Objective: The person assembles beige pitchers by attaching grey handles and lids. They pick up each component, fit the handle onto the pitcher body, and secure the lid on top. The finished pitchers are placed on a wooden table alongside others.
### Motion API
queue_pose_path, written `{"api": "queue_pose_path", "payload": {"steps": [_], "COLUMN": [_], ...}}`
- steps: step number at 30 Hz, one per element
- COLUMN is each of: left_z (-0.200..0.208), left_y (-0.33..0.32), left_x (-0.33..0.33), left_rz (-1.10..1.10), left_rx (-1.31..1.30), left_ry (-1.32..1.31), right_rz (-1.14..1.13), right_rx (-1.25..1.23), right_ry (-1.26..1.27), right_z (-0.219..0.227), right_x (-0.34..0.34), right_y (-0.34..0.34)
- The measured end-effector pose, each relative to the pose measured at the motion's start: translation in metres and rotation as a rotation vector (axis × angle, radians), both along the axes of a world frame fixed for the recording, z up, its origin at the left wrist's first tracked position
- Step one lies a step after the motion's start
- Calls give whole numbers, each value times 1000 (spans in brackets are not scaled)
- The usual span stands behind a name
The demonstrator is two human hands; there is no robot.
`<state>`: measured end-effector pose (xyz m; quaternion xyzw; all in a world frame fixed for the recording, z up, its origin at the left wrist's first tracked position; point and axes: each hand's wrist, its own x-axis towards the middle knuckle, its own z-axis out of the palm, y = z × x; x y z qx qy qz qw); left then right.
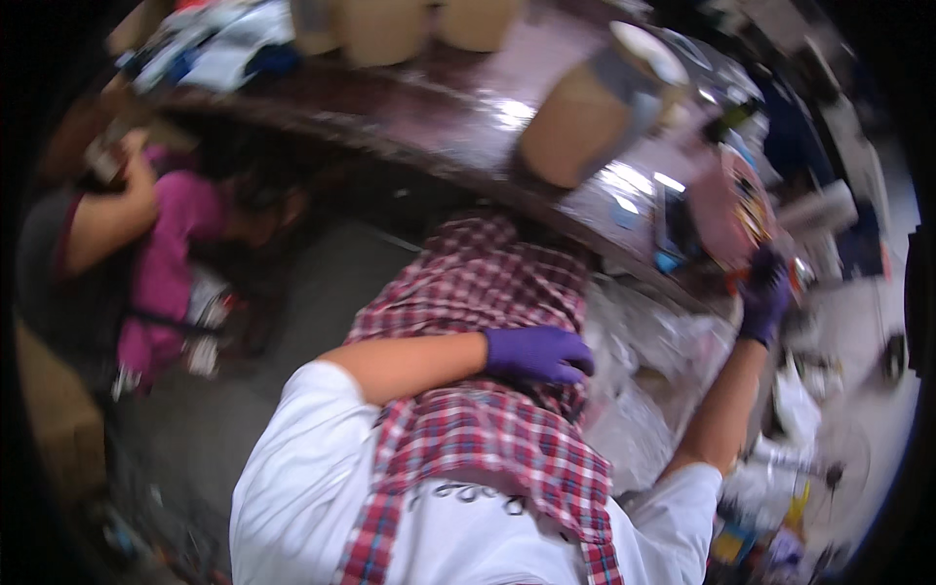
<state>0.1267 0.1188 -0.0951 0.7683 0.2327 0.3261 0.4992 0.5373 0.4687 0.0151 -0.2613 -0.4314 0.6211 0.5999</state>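
Observation:
My left hand (536, 353), in a purple glove, rests low across my lap on the red plaid apron (468, 292). Its fingers curl downward, and what lies under them, if anything, is hidden. My right hand (765, 295), gloved in purple too, reaches out at the right to a pink container (726, 210) on the table edge. Small mixed items stick up out of that container. The right fingers are dark and smeared, so their grip is unclear. Left of the container stands a tilted tan form (580, 122) with a grey band and a white top.
A glossy dark red table (439, 102) runs across the top. More tan forms (380, 29) and a pile of white and blue pieces (219, 49) sit along it. Clear plastic bags (634, 390) lie beside my lap. Another person in magenta (166, 263) works at the left.

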Motion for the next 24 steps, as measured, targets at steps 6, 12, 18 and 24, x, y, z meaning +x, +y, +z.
{"api": "queue_pose_path", "payload": {"steps": [6, 12, 18, 24], "left_z": [26, 49, 86, 50], "left_y": [5, 12, 16, 21], "left_x": [-6, -15, -53, -68], "left_rz": [138, 234, 241, 627], "left_rx": [-296, -529, -593, -558], "left_ry": [-168, -549, -778, -677], "right_rz": [-123, 256, 292, 264], "right_rx": [72, 16, -15, -35], "right_ry": [0, 24, -280, -318], "right_z": [54, 44, 10, -3], "right_x": [-131, -211, -282, -315], "right_y": [-119, -219, -277, -282]}}
